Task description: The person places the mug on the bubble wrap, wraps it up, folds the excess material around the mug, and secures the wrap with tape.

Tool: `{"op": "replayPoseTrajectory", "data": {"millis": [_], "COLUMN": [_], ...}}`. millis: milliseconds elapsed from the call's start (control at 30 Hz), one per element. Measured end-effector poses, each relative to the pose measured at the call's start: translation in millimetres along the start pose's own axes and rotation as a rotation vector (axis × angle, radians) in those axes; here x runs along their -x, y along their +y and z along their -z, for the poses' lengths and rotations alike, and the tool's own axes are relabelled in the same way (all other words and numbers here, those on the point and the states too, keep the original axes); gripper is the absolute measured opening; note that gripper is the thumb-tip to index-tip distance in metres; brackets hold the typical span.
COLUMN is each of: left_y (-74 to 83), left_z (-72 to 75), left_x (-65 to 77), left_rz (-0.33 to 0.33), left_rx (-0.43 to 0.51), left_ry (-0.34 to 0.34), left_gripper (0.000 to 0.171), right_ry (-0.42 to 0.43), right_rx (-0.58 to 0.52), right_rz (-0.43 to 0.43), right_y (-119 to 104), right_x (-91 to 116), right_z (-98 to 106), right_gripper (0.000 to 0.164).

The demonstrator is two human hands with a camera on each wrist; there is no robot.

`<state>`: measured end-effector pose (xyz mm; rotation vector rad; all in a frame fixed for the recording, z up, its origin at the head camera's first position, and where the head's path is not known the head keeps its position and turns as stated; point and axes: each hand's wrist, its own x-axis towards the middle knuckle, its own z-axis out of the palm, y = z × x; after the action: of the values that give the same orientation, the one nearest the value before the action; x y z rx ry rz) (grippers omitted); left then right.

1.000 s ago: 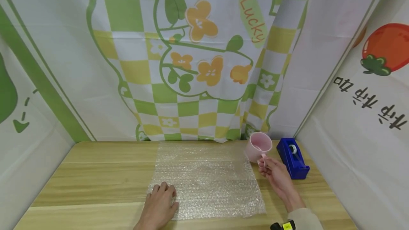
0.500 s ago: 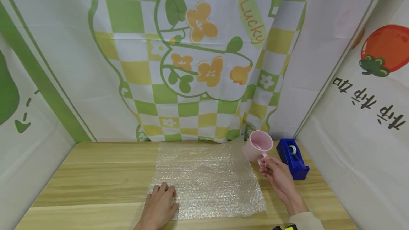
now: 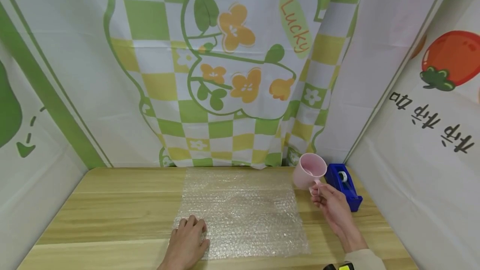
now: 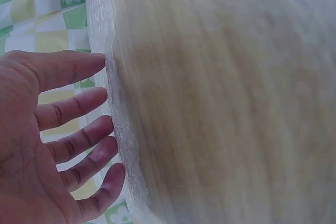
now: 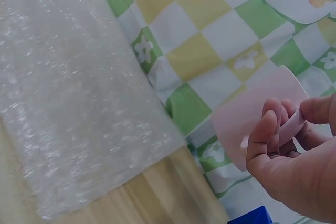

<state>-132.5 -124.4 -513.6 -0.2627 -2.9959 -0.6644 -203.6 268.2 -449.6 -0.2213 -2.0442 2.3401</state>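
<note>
A sheet of clear bubble wrap (image 3: 243,216) lies spread over the middle of the wooden table. At its near left edge, my left hand (image 3: 185,241) rests with fingers spread and lightly bent. In the left wrist view the fingertips (image 4: 109,124) stand right at the edge of the sheet. My right hand (image 3: 333,207) holds a pink mug (image 3: 306,174) by its handle, just right of the sheet. Seen from the right wrist, the thumb and fingers pinch the mug handle (image 5: 293,128), and the mug's mouth tilts toward the head camera.
A blue tape dispenser (image 3: 346,188) with a roll in it stands right behind the mug, near the table's right edge. Patterned curtains (image 3: 225,136) hang along the back of the wooden table (image 3: 112,216) and on both sides.
My right hand has carried the mug a little to the right, away from the bubble wrap and toward the tape dispenser. The sheet's far right corner, lifted earlier, now lies flat. My left hand stays put.
</note>
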Motion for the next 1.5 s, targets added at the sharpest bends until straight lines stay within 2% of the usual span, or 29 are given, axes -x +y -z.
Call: {"op": "replayPoseTrajectory", "data": {"millis": [200, 433, 600, 1033, 1300, 1500], "left_y": [-0.6, -0.3, -0.1, 0.4, 0.2, 1.1], "left_z": [0.3, -0.8, -1.2, -1.3, -1.2, 0.5], "left_x": [1.4, 1.4, 0.7, 0.5, 0.7, 0.8], "left_rz": [0.009, -0.002, 0.003, 0.009, 0.009, 0.007], "left_rx": [0.007, 0.01, 0.004, 0.012, 0.01, 0.009], "left_ry": [0.002, 0.004, -0.003, 0.003, 0.005, 0.016], "left_gripper": [0.017, 0.018, 0.019, 0.018, 0.018, 0.017], "right_ry": [-0.03, -0.04, -0.03, -0.072, -0.174, -0.226], "right_rx": [-0.003, -0.019, -0.021, -0.037, -0.042, -0.044], "right_rz": [0.026, 0.001, -0.02, -0.056, -0.017, -0.039], "right_y": [-8, -9, -5, 9, 18, 26], "right_x": [2, 5, 7, 20, 24, 28], "right_z": [-2, -13, -26, -72, -93, -110], "right_gripper": [0.023, 0.022, 0.021, 0.021, 0.023, 0.025]}}
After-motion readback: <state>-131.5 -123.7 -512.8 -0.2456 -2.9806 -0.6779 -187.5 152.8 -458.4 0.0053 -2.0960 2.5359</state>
